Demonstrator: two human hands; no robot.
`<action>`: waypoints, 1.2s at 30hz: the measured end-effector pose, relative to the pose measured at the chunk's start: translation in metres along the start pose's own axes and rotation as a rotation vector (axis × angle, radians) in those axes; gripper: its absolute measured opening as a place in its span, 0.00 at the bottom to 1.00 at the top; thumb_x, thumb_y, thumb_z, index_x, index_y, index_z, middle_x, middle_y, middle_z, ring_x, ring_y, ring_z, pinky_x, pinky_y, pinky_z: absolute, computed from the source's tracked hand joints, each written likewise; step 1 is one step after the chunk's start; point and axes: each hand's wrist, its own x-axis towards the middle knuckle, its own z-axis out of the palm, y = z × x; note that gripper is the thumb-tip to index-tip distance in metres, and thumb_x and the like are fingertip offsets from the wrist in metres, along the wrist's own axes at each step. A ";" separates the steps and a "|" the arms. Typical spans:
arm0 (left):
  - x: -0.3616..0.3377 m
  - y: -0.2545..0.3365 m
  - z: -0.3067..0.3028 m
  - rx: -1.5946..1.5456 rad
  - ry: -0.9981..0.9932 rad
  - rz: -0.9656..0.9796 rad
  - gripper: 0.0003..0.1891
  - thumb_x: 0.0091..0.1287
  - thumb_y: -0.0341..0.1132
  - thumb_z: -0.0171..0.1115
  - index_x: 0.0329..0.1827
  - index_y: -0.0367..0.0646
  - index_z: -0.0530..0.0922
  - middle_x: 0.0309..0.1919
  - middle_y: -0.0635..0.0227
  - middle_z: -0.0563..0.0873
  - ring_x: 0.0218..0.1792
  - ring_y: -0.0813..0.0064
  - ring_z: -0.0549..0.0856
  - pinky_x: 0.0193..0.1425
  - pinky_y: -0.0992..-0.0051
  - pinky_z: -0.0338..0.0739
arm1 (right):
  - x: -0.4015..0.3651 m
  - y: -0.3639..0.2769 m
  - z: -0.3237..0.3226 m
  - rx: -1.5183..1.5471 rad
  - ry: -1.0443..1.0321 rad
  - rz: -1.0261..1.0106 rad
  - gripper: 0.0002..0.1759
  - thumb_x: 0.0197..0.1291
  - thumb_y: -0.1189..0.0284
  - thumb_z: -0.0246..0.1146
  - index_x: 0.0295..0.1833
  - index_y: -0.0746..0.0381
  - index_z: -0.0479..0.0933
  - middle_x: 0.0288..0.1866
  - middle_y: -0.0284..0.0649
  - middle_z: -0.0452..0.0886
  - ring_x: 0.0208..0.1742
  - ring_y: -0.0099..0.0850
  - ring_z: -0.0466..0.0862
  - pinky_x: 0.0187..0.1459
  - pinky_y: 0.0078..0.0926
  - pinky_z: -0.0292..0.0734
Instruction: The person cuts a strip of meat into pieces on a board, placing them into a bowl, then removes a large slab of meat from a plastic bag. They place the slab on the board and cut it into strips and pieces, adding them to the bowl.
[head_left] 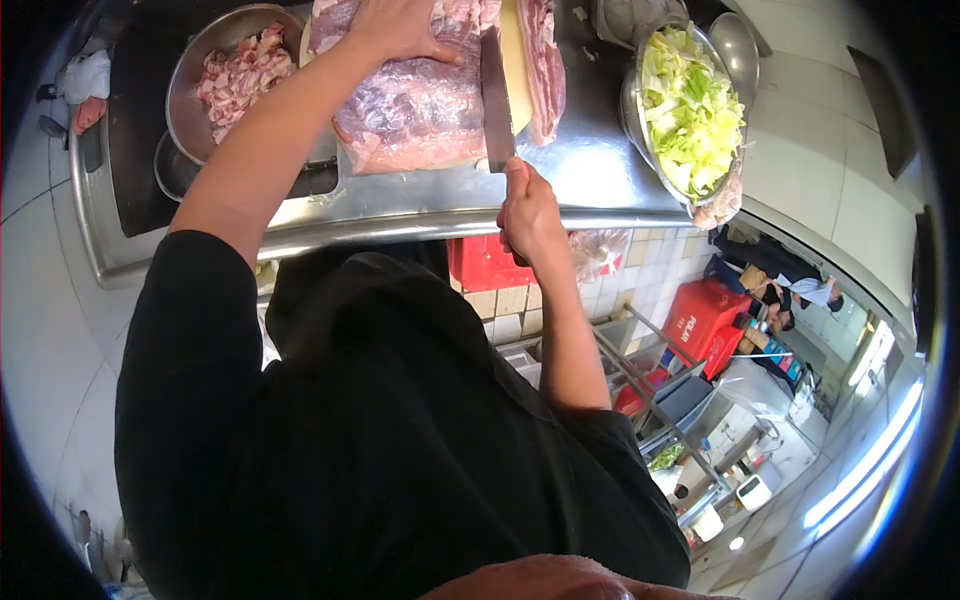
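A large slab of raw meat (415,110) lies on a pale cutting board (515,60) at the top of the view. My left hand (405,28) is open and presses flat on the slab, thumb stretched to the right, its fingers partly beyond the frame's edge. My right hand (532,215) is closed around the handle of a broad kitchen knife (495,105). Its blade stands along the slab's right edge, pointing away from me. A long cut strip of meat (542,75) lies to the right of the knife, with streaks of fat showing.
A metal bowl (183,105) of meat pieces (245,80) stands left of the board. On the right of the steel counter (590,165) sits a bowl of chopped lettuce (690,110). Below are a red cooler (700,315) and metal racks (640,365). Other people (790,285) are farther back.
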 end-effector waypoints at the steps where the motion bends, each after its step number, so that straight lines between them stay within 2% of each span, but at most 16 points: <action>1: 0.001 0.001 -0.003 -0.002 -0.019 -0.004 0.73 0.40 0.81 0.75 0.82 0.34 0.63 0.79 0.43 0.68 0.82 0.47 0.62 0.87 0.41 0.46 | -0.008 -0.010 -0.006 0.054 -0.046 0.074 0.31 0.86 0.50 0.43 0.64 0.68 0.76 0.20 0.39 0.73 0.14 0.28 0.74 0.19 0.32 0.72; 2: 0.003 0.001 -0.006 -0.002 -0.035 -0.004 0.72 0.40 0.80 0.75 0.82 0.34 0.63 0.79 0.43 0.68 0.82 0.46 0.62 0.87 0.41 0.46 | -0.011 -0.005 -0.004 0.047 -0.031 0.053 0.31 0.86 0.50 0.43 0.62 0.68 0.76 0.19 0.38 0.71 0.15 0.29 0.74 0.20 0.33 0.72; 4: 0.004 0.003 -0.006 0.002 -0.023 0.000 0.72 0.40 0.80 0.76 0.81 0.34 0.64 0.78 0.44 0.69 0.81 0.46 0.64 0.87 0.41 0.47 | -0.014 0.018 0.006 -0.014 0.012 0.014 0.31 0.85 0.51 0.43 0.61 0.69 0.78 0.36 0.60 0.79 0.39 0.59 0.78 0.40 0.49 0.75; 7: 0.007 -0.001 0.008 0.023 0.038 -0.002 0.72 0.40 0.79 0.76 0.81 0.34 0.64 0.77 0.44 0.70 0.80 0.46 0.66 0.86 0.41 0.48 | -0.018 0.028 0.014 -0.066 0.071 -0.064 0.29 0.85 0.55 0.43 0.61 0.69 0.79 0.45 0.72 0.82 0.53 0.73 0.80 0.51 0.59 0.76; 9: 0.020 -0.006 0.030 0.044 0.055 -0.019 0.72 0.40 0.79 0.76 0.81 0.33 0.63 0.77 0.44 0.70 0.80 0.46 0.66 0.86 0.42 0.49 | -0.002 0.037 0.025 -0.097 0.128 -0.178 0.28 0.85 0.56 0.43 0.61 0.69 0.79 0.46 0.72 0.83 0.53 0.73 0.80 0.52 0.61 0.75; 10: 0.019 -0.004 0.019 0.032 -0.024 -0.044 0.72 0.41 0.79 0.76 0.81 0.33 0.62 0.78 0.44 0.69 0.81 0.47 0.65 0.86 0.42 0.49 | 0.021 0.047 0.036 -0.090 0.186 -0.263 0.27 0.85 0.57 0.44 0.62 0.68 0.78 0.47 0.72 0.83 0.54 0.73 0.81 0.55 0.64 0.75; 12: 0.010 0.013 -0.015 -0.003 -0.194 -0.062 0.72 0.42 0.79 0.76 0.82 0.33 0.61 0.80 0.44 0.67 0.82 0.47 0.63 0.86 0.43 0.49 | 0.051 0.014 0.044 -0.099 0.215 -0.183 0.27 0.84 0.57 0.44 0.63 0.67 0.78 0.48 0.71 0.84 0.55 0.72 0.82 0.58 0.64 0.76; 15: 0.012 0.009 -0.003 0.047 -0.129 -0.070 0.72 0.45 0.79 0.75 0.84 0.35 0.59 0.82 0.47 0.64 0.84 0.48 0.60 0.88 0.44 0.46 | 0.067 0.002 0.043 -0.127 0.244 -0.232 0.28 0.84 0.54 0.44 0.62 0.66 0.79 0.49 0.71 0.84 0.56 0.71 0.82 0.58 0.63 0.76; 18: 0.020 -0.004 0.016 -0.004 0.067 -0.008 0.66 0.39 0.74 0.80 0.79 0.41 0.68 0.71 0.46 0.77 0.73 0.49 0.77 0.75 0.40 0.65 | 0.063 0.011 0.037 -0.058 0.228 -0.250 0.28 0.84 0.54 0.44 0.60 0.67 0.80 0.51 0.71 0.83 0.59 0.71 0.80 0.58 0.61 0.75; 20: 0.021 -0.003 0.013 0.028 0.050 0.002 0.66 0.40 0.73 0.80 0.79 0.40 0.68 0.71 0.47 0.77 0.73 0.49 0.76 0.74 0.41 0.67 | 0.051 0.025 0.042 -0.020 0.247 -0.253 0.29 0.84 0.54 0.44 0.59 0.67 0.81 0.51 0.70 0.83 0.59 0.70 0.80 0.59 0.61 0.74; 24: 0.017 -0.005 0.014 0.012 0.073 0.035 0.65 0.40 0.72 0.81 0.78 0.39 0.69 0.71 0.49 0.78 0.74 0.51 0.75 0.74 0.43 0.68 | 0.058 -0.001 0.042 -0.122 0.260 -0.149 0.28 0.84 0.54 0.44 0.60 0.66 0.81 0.50 0.70 0.84 0.57 0.70 0.81 0.59 0.61 0.75; 26: 0.019 -0.006 0.014 0.000 0.059 0.043 0.64 0.40 0.71 0.81 0.78 0.38 0.69 0.71 0.50 0.78 0.74 0.51 0.75 0.73 0.43 0.68 | 0.068 -0.013 0.041 -0.148 0.258 -0.173 0.29 0.84 0.54 0.43 0.59 0.67 0.81 0.50 0.70 0.84 0.57 0.70 0.81 0.58 0.62 0.75; 28: 0.018 -0.006 0.014 -0.011 0.055 0.041 0.63 0.41 0.70 0.81 0.78 0.38 0.70 0.70 0.50 0.78 0.74 0.51 0.76 0.73 0.43 0.68 | 0.090 -0.017 0.041 -0.169 0.261 -0.225 0.30 0.84 0.54 0.43 0.57 0.68 0.81 0.50 0.70 0.84 0.56 0.71 0.81 0.57 0.64 0.75; 31: 0.015 -0.006 0.011 -0.019 0.061 0.070 0.61 0.42 0.68 0.81 0.76 0.37 0.70 0.69 0.51 0.79 0.72 0.51 0.76 0.72 0.44 0.69 | 0.133 -0.045 0.040 -0.259 0.276 -0.253 0.28 0.82 0.54 0.45 0.61 0.65 0.80 0.47 0.71 0.85 0.53 0.71 0.84 0.59 0.64 0.77; 33: 0.014 -0.012 0.017 -0.063 0.066 0.077 0.60 0.43 0.67 0.81 0.76 0.37 0.71 0.68 0.52 0.80 0.72 0.51 0.76 0.72 0.45 0.69 | 0.167 -0.071 0.037 -0.238 0.353 -0.444 0.28 0.82 0.55 0.44 0.59 0.66 0.80 0.46 0.70 0.86 0.52 0.70 0.85 0.58 0.63 0.79; 36: 0.013 -0.009 0.013 -0.089 0.120 0.077 0.59 0.43 0.67 0.82 0.75 0.37 0.72 0.67 0.52 0.80 0.72 0.51 0.76 0.72 0.46 0.69 | 0.229 -0.107 0.030 -0.348 0.441 -0.522 0.28 0.82 0.57 0.43 0.52 0.68 0.82 0.45 0.67 0.87 0.50 0.69 0.86 0.57 0.61 0.80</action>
